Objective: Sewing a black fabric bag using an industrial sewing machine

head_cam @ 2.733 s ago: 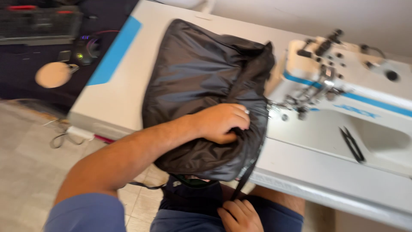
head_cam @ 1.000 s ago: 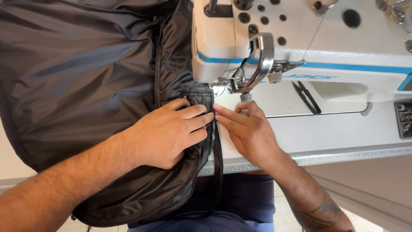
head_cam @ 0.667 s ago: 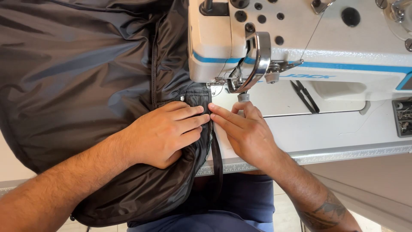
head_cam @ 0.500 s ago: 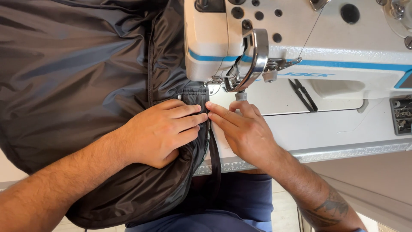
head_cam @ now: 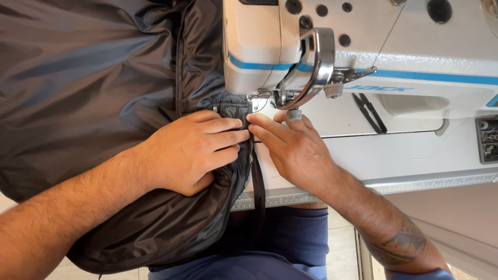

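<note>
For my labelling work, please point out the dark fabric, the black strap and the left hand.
dark fabric [head_cam: 88,83], head view, broad flat part.
black strap [head_cam: 258,194], head view, hanging middle.
left hand [head_cam: 194,150], head view, back of hand.

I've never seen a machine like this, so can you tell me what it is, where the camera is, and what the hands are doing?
The camera sits on the person's head, looking down at their own hands. The big white machine is a sewing machine, standing on a white table. Spread across the table is dark, shiny cloth. The left hand presses flat on the cloth's edge, right by the needle part. The right hand rests beside it, fingertips touching that same edge. A thin black strap hangs down from there. Black snips lie further back on the machine.
</note>
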